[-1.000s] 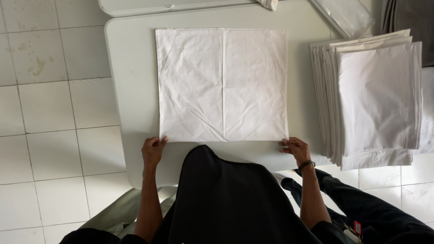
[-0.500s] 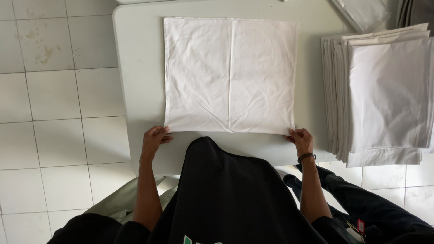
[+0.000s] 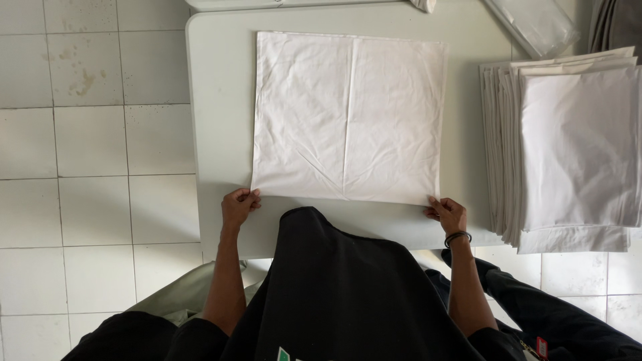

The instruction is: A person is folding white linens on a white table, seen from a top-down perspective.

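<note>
White cloth point(image 3: 348, 117) lies flat, square, centre-top of frame on pale table point(image 3: 221, 100). Left hand point(image 3: 239, 206) pinches its lower-left corner, right hand point(image 3: 447, 214) its lower-right corner. Spreading looks done; no fold started. Stack of folded cloths point(image 3: 568, 147) at right edge.

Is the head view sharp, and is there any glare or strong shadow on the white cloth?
Head view: sharp, evenly lit; the white cloth shows creases, no glare; only faint shadow under the left hand and right hand at its near corners; the table looks matte.

white cloth point(image 3: 348, 117) flat on table point(image 3: 221, 100), hands pinching near corners
</note>
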